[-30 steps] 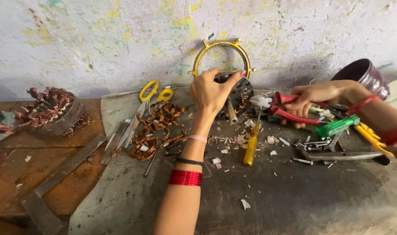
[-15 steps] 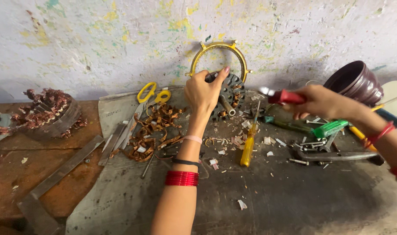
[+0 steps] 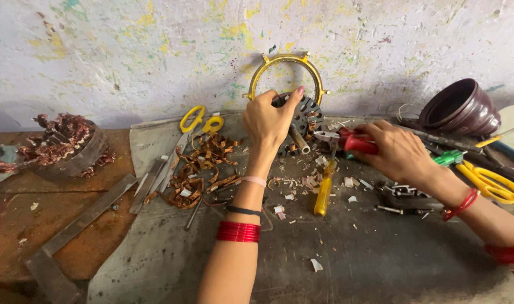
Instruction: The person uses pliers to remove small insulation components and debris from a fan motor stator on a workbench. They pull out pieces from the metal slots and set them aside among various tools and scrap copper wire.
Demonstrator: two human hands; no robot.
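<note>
My left hand (image 3: 271, 118) grips the top of a dark round slotted motor core (image 3: 305, 121) that stands tilted on the grey sheet (image 3: 352, 253), a steel shaft (image 3: 300, 139) sticking out of it. My right hand (image 3: 396, 152) holds red-handled pliers (image 3: 352, 142), their jaws close to the core's lower right side. A gold metal ring (image 3: 288, 70) leans on the wall right behind the core.
A yellow-handled screwdriver (image 3: 323, 191) lies below the core among white scraps. Yellow scissors (image 3: 198, 121) and copper wire scraps (image 3: 203, 169) lie left. A dark bowl (image 3: 459, 107), green tool (image 3: 451, 157) and more yellow scissors (image 3: 493, 183) sit right. A wire-filled ring (image 3: 65, 146) sits far left.
My right hand lifted the red-handled pliers from the tool pile at right and brought them left and down to the core. My left hand stayed on the core.
</note>
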